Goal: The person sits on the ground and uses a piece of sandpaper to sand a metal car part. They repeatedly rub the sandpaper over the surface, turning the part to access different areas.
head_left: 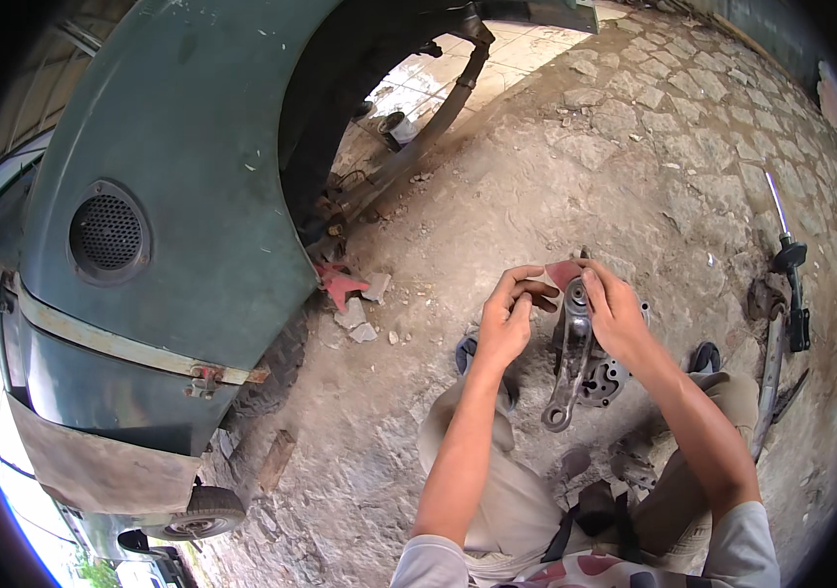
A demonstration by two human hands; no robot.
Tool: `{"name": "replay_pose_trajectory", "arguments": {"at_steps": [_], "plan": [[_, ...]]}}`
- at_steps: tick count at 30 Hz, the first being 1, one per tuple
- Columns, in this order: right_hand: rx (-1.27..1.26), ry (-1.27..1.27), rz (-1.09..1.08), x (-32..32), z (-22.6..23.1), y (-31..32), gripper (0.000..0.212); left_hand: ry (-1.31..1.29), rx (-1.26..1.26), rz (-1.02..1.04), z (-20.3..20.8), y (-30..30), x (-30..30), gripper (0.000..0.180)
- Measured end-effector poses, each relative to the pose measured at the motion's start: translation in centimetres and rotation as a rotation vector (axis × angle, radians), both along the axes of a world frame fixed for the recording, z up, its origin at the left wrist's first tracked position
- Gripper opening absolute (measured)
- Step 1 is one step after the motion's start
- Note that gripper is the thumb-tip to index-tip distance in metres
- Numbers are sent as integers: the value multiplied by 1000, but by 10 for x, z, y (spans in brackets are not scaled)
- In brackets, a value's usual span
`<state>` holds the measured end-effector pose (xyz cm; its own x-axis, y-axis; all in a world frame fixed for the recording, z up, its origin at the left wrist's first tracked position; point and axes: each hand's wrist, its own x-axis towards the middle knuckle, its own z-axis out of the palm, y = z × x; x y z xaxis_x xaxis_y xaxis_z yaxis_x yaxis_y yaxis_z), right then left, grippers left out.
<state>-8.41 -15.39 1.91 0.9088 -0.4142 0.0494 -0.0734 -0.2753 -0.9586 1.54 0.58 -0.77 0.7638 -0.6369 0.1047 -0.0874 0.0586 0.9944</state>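
Note:
Between my two hands is a small reddish-brown piece of sandpaper (564, 272), by its look. My left hand (511, 318) is closed, its curled fingertips pinching the sheet's left edge. My right hand (616, 312) is closed on the sheet's other side, its thumb beside the round bushing end of a metal control arm (569, 367). Its fingertips are partly hidden. The arm is dark and worn, with a ring at its near end, and slants down between my knees. Under and beside it lies a round metal part with holes (603, 382).
At the left stands a green vehicle body (213, 196) with an open wheel arch. A red jack stand (342, 283) and broken stones (362, 323) are beside it. To my right lie a shock absorber (793, 265) and a long metal bar (769, 382) on rough stony ground.

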Motion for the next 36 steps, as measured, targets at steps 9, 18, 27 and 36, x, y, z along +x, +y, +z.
{"name": "replay_pose_trajectory", "arguments": {"at_steps": [9, 18, 27, 36], "plan": [[97, -39, 55, 6, 6, -5, 37, -29, -28, 183, -18, -35, 11, 33], [-28, -147, -32, 9, -9, -5, 36, 316, -141, 293, -1, -47, -3, 31], [-107, -234, 25, 10, 0, -6, 35, -61, 70, 250, 1, -47, -12, 28], [-42, -89, 198, 11, 12, -21, 50, -215, 182, 290, -3, -33, 15, 36]]}}
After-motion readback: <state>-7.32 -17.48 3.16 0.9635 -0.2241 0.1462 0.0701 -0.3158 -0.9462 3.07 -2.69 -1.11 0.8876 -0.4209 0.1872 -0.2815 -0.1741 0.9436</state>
